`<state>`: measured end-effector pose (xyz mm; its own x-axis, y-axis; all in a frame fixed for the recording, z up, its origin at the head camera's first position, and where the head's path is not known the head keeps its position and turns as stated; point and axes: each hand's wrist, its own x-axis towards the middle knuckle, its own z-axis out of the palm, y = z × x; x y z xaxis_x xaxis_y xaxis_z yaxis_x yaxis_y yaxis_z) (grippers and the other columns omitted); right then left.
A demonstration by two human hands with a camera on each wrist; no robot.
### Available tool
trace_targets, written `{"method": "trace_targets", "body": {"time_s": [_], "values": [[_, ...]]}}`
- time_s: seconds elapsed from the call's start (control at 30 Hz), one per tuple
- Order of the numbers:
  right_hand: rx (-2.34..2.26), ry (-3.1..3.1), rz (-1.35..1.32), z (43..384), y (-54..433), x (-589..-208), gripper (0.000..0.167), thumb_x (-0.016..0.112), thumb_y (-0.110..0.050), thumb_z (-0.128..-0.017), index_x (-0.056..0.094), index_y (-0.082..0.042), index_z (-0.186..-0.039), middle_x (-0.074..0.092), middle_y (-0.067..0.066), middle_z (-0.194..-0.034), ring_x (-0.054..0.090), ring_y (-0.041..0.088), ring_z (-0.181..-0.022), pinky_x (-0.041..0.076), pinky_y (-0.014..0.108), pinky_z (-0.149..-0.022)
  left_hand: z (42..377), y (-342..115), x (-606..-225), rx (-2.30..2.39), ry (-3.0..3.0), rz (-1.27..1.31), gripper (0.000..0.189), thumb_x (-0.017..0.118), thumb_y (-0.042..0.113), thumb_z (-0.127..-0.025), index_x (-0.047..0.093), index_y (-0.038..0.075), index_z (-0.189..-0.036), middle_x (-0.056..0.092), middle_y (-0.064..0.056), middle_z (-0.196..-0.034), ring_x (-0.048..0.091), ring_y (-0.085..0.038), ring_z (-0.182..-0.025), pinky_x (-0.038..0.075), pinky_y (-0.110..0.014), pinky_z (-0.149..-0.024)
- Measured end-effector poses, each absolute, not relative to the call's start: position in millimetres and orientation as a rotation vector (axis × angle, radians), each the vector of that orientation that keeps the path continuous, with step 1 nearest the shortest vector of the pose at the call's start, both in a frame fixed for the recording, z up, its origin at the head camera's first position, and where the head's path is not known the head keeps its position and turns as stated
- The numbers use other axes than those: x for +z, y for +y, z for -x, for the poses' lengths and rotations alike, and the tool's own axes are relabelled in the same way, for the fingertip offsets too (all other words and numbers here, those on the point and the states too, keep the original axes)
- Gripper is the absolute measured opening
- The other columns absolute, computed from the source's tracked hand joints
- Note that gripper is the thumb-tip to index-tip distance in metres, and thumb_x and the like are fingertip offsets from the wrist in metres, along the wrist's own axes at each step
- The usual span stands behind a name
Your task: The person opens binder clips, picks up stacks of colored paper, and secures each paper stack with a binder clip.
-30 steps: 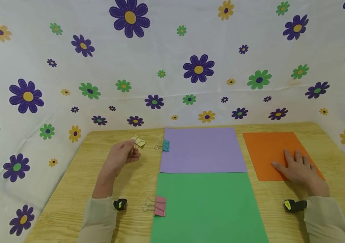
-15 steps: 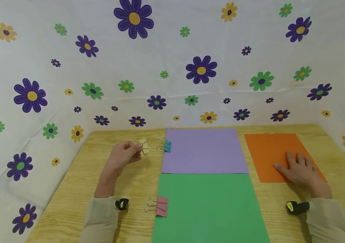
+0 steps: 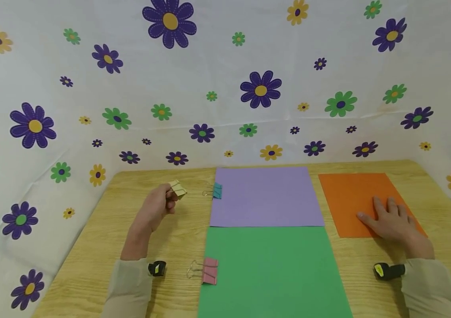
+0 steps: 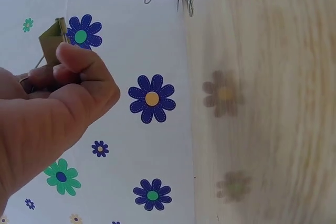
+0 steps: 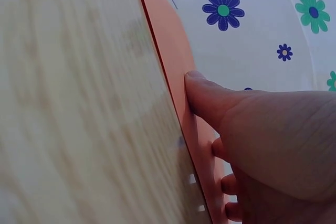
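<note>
My left hand [image 3: 155, 206] grips a yellow binder clip [image 3: 178, 189] above the table, left of the purple sheet. In the left wrist view the clip's body [image 4: 52, 40] stands out past the curled fingers, and its wire handles are partly hidden by them. On the orange sheet [image 3: 352, 194] at the right rests my right hand [image 3: 394, 227], fingers spread. The right wrist view shows its thumb and fingertips on the orange sheet [image 5: 168, 40]. A teal binder clip [image 3: 217, 191] sits at the purple sheet's left edge, and a pink binder clip [image 3: 210, 270] at the green sheet's left edge.
The purple sheet [image 3: 265, 196] lies at the back middle of the wooden table [image 3: 90, 265]. In front of it, edge to edge, is the green sheet [image 3: 269, 269]. A white flowered cloth [image 3: 209, 66] stands behind and along both sides.
The yellow binder clip has turned in my left hand, its body showing a different side from moment to moment. My right hand stays on the orange sheet. The head view shifts slightly.
</note>
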<state>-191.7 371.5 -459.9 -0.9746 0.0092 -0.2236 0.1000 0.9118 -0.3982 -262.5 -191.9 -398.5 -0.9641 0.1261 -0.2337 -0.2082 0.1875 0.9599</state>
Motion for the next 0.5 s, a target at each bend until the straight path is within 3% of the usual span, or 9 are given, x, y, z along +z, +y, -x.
{"method": "trace_targets", "body": {"time_s": [0.2, 0.33, 0.5], "values": [[-0.584, 2.876, -0.077, 192.3, 369.4, -456.0, 0.093, 0.037, -0.059, -0.101, 0.013, 0.019, -0.147, 0.000, 0.051, -0.144, 0.004, 0.069, -0.129, 0.012, 0.081, -0.099, 261.3, -195.7, -397.0, 1.881, 2.199, 0.050, 0.036, 0.027, 0.038, -0.109, 0.035, 0.010, -0.087, 0.043, -0.004, -0.093, 0.037, -0.012, -0.072, 0.044, -0.026, -0.070], [-0.569, 2.883, -0.067, 193.9, 368.5, -454.2, 0.094, 0.037, -0.060, -0.101, 0.014, 0.019, -0.146, 0.001, 0.052, -0.144, 0.005, 0.070, -0.128, 0.012, 0.080, -0.099, 261.4, -197.7, -398.2, 1.913, 2.156, 0.019, 0.030, 0.033, 0.030, -0.109, 0.043, 0.005, -0.095, 0.047, -0.006, -0.101, 0.043, -0.012, -0.080, 0.052, -0.025, -0.080], [-0.552, 2.892, -0.059, 196.6, 366.9, -453.8, 0.094, 0.037, -0.060, -0.101, 0.015, 0.020, -0.146, 0.002, 0.052, -0.144, 0.005, 0.070, -0.129, 0.012, 0.080, -0.099, 261.9, -198.1, -399.3, 1.945, 2.082, -0.005, 0.026, 0.030, 0.021, -0.108, 0.043, -0.001, -0.106, 0.045, -0.014, -0.113, 0.048, -0.016, -0.090, 0.054, -0.029, -0.089]]}}
